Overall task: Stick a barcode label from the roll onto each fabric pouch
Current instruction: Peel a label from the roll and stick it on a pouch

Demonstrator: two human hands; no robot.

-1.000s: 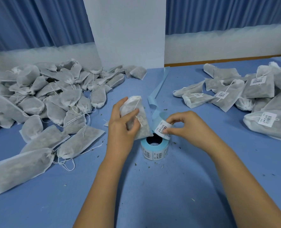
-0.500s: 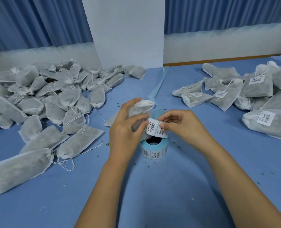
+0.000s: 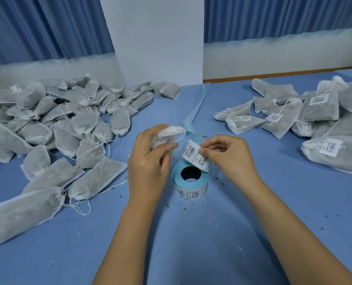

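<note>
White barcode labels (image 3: 191,151), blue roll (image 3: 192,191), crumpled pouch (image 3: 167,134)

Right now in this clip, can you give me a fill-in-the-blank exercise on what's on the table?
1. The left hand grips a pouch while the right hand pinches the label strip above the roll, which stands on the ____ table.
2. The labelled pouches lie on the person's ____ side.
3. The unlabelled pile lies on the ____ side.
Missing words: blue; right; left.
</note>
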